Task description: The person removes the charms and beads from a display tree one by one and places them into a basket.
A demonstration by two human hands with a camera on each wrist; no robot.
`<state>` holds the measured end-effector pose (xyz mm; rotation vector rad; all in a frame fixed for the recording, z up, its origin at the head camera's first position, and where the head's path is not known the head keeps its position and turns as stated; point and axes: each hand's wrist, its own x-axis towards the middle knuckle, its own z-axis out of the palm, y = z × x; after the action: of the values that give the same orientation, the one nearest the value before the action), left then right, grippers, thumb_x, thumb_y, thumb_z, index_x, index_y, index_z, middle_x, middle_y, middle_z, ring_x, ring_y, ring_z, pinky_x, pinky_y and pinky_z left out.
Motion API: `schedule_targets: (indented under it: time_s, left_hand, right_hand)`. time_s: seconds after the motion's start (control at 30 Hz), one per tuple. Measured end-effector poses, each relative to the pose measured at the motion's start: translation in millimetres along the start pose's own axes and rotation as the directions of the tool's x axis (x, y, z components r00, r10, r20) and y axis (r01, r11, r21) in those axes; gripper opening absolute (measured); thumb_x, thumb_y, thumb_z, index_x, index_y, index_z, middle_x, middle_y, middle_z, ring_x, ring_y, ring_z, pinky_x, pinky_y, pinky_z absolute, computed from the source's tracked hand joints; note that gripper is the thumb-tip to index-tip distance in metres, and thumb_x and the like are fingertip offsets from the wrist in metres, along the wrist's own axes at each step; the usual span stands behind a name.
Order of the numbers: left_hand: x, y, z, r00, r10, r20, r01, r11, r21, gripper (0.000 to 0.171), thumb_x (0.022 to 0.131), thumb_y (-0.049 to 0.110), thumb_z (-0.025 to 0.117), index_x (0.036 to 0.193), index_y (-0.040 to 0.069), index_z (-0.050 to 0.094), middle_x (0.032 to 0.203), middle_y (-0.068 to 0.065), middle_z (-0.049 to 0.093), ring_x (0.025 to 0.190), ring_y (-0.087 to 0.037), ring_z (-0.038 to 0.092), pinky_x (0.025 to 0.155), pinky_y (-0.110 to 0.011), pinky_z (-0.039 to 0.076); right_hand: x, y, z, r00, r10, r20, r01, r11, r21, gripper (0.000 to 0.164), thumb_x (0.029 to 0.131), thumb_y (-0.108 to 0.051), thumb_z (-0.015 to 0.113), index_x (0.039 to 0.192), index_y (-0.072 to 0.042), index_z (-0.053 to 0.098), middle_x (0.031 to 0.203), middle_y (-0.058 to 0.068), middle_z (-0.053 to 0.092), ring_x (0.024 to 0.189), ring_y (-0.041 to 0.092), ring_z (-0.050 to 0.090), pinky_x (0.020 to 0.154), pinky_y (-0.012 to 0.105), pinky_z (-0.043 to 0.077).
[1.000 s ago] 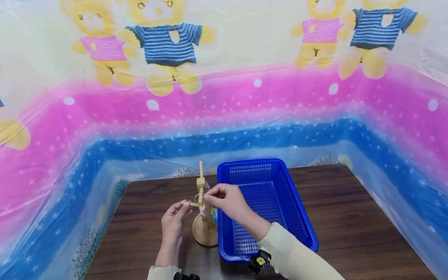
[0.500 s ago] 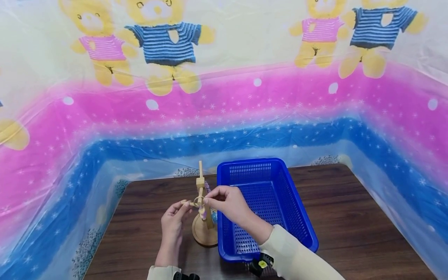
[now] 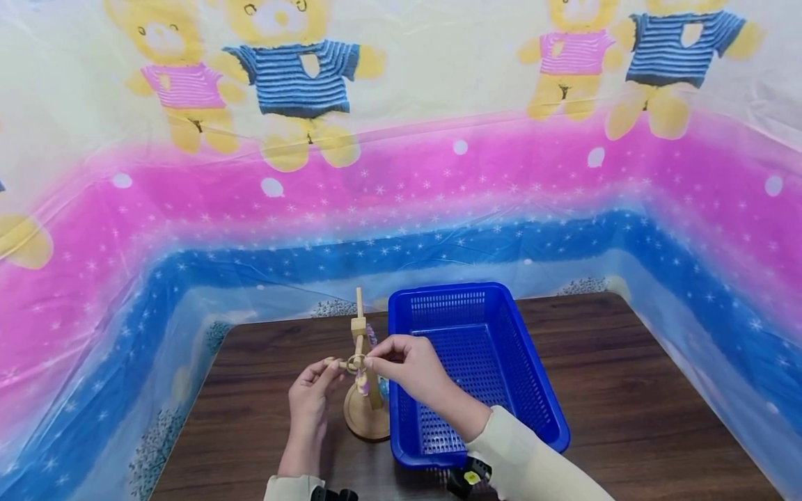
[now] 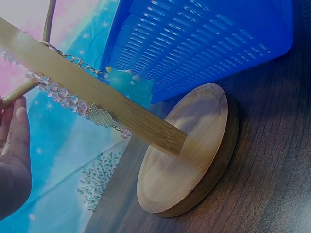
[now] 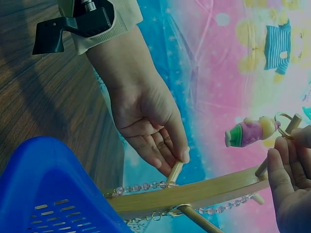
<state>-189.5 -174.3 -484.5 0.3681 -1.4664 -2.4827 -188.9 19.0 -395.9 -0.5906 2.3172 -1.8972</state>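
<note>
A wooden stand with pegs rises from a round base [image 3: 363, 419]. My left hand [image 3: 308, 400] pinches one of its side pegs [image 5: 176, 170] between thumb and fingers. The right hand [image 3: 413, 362] pinches the metal ring of a keychain [image 5: 285, 127]; its small figurine [image 5: 250, 132], purple and green with a yellow head, dangles from it. In the right wrist view that ring overlaps the end of another peg [image 5: 293, 124]. A pink beaded bracelet [image 4: 60, 96] and a chain with a translucent teal charm [image 4: 130, 86] hang on the stand.
A blue perforated basket [image 3: 544, 390] stands close on the right of the stand, under my right forearm. Both are on a dark wood table [image 3: 639, 390]. A curtain [image 3: 426, 188] printed with bears encloses the table's back and sides.
My right hand has come slightly down and nearer, bringing the keychain's ring and figurine lower in front of the stand. The left hand stays at its peg.
</note>
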Motion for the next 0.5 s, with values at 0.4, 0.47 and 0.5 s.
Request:
schedule_targets:
  time_s: [0.4, 0.47, 0.5]
  left_hand:
    - [0.3, -0.2, 0.2, 1.0, 0.004, 0.009, -0.004, 1.0, -0.009, 0.029, 0.097, -0.008, 0.061, 0.082, 0.015, 0.07, 0.078, 0.007, 0.077, 0.071, -0.002, 0.074, 0.072, -0.014, 0.064]
    - [0.8, -1.8, -1.3, 0.999, 0.026, 0.024, -0.026, 1.0, -0.009, 0.025, 0.096, -0.005, 0.065, 0.083, 0.015, 0.071, 0.079, 0.007, 0.078, 0.072, -0.001, 0.074, 0.071, -0.013, 0.063]
    - [1.0, -3.1, -2.4, 0.998, 0.045, 0.037, -0.044, 0.999, -0.012, 0.022, 0.095, -0.003, 0.067, 0.083, 0.015, 0.071, 0.08, 0.007, 0.078, 0.072, -0.002, 0.074, 0.071, -0.013, 0.063]
  right_hand:
    - [-4.7, -1.9, -0.1, 1.0, 0.01, 0.007, -0.01, 1.0, 0.008, 0.013, 0.093, -0.014, 0.075, 0.095, -0.002, 0.077, 0.096, 0.018, 0.076, 0.072, 0.006, 0.059, 0.061, 0.015, 0.051]
    - [-5.0, -2.9, -0.2, 1.0, 0.011, 0.013, -0.011, 1.0, 0.015, 0.013, 0.093, -0.014, 0.075, 0.096, -0.002, 0.077, 0.097, 0.019, 0.076, 0.073, 0.006, 0.059, 0.062, 0.015, 0.052]
    - [-5.2, -3.3, -0.3, 1.0, 0.01, 0.015, -0.01, 1.0, 0.015, 0.013, 0.093, -0.014, 0.075, 0.096, -0.001, 0.077, 0.097, 0.019, 0.077, 0.073, 0.006, 0.06, 0.062, 0.015, 0.052]
